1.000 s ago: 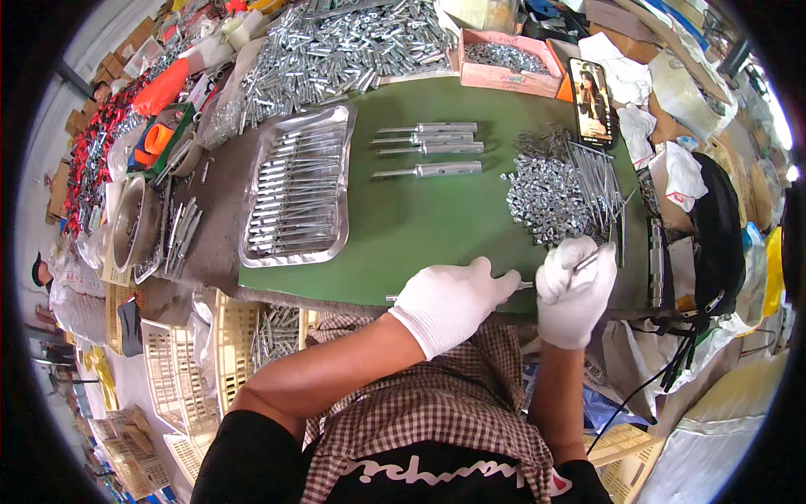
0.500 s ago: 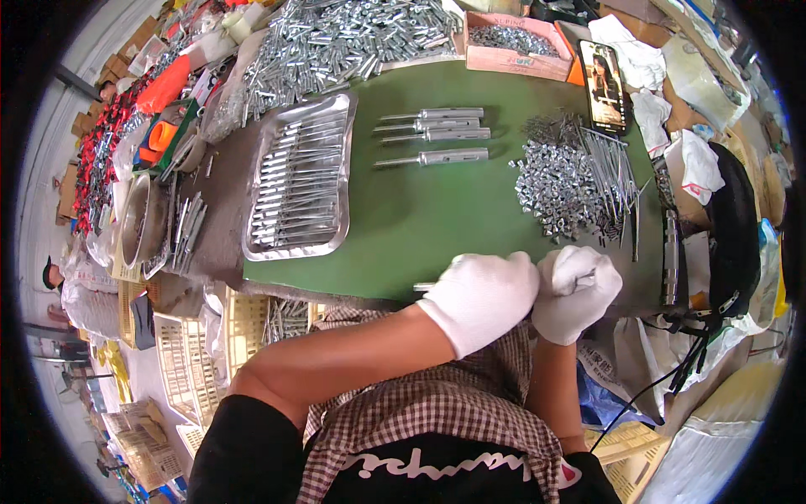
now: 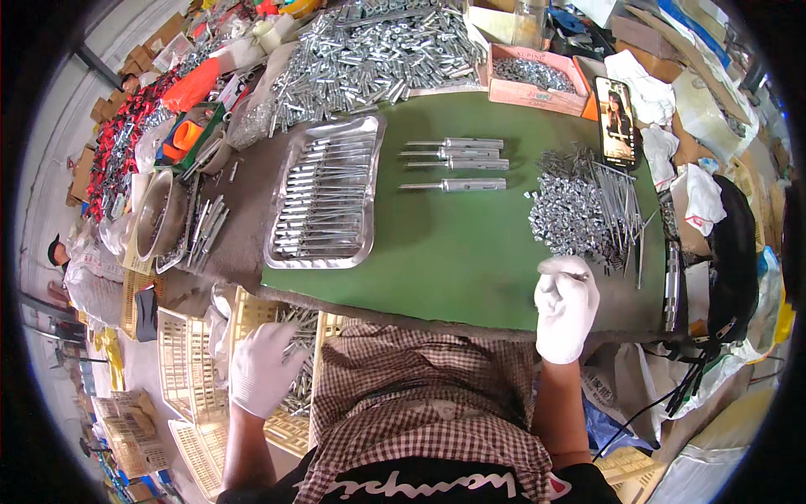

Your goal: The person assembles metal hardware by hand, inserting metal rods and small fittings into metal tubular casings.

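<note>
My left hand [image 3: 262,370], in a white glove, hangs over a cream plastic crate [image 3: 250,315] of metal tubes [image 3: 300,378] below the table's front edge. Its thumb stands apart from the fingers and no part shows in its grasp. At the table's front right, my right hand [image 3: 567,309], also gloved, is closed with curled fingers; whatever they pinch is hidden. Just beyond it lie a heap of small silver pieces [image 3: 567,214] and a bundle of thin metal rods [image 3: 617,202]. Several silver, tube-handled tools [image 3: 462,184] rest on the green mat [image 3: 420,244].
A metal tray [image 3: 368,197] holds rows of similar tools left of centre. A large pile of metal tubes [image 3: 378,59] covers the back. A pink box [image 3: 537,88] of small parts and a propped phone [image 3: 617,124] stand back right. Loose tubes [image 3: 207,231] lie left.
My left hand has left my right hand and swung left and down to the crate. My right hand stays near the table's front edge, still closed. The whole view has shifted slightly.
</note>
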Demonstrator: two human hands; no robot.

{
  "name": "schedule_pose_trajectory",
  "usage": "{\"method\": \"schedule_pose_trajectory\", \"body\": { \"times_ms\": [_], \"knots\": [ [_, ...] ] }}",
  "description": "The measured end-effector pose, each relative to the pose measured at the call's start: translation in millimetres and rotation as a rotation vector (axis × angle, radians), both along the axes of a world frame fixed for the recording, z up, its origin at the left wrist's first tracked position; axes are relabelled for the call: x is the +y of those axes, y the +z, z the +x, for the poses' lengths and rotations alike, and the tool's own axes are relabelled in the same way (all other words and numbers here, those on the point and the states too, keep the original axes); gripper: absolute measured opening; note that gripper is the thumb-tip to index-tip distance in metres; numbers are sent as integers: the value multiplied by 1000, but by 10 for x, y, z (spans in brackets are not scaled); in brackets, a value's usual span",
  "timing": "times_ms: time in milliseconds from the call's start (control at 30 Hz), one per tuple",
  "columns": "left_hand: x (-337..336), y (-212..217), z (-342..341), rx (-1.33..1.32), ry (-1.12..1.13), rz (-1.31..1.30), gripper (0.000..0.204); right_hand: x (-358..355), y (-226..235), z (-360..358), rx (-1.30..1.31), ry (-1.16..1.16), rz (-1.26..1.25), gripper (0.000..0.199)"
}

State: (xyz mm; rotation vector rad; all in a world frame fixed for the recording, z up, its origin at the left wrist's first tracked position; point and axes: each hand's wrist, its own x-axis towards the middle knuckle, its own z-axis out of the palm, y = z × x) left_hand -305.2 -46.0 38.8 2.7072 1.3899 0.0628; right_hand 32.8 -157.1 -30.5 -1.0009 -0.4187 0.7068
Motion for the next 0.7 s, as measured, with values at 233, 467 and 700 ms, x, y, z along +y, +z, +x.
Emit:
{"method": "schedule_pose_trajectory", "body": {
  "times_ms": [233,467,700],
  "knots": [
    [505,-203,1905,-494,-568,275,30,30,86,-85,-94,11,-97,37],
    [943,-568,2614,-216,-460,204,22,-65,120,-163,-137,13,-242,24],
    [630,-360,2201,-438,-737,-24,22,-174,249,-184,-262,-81,-456,29]
  ]
}}
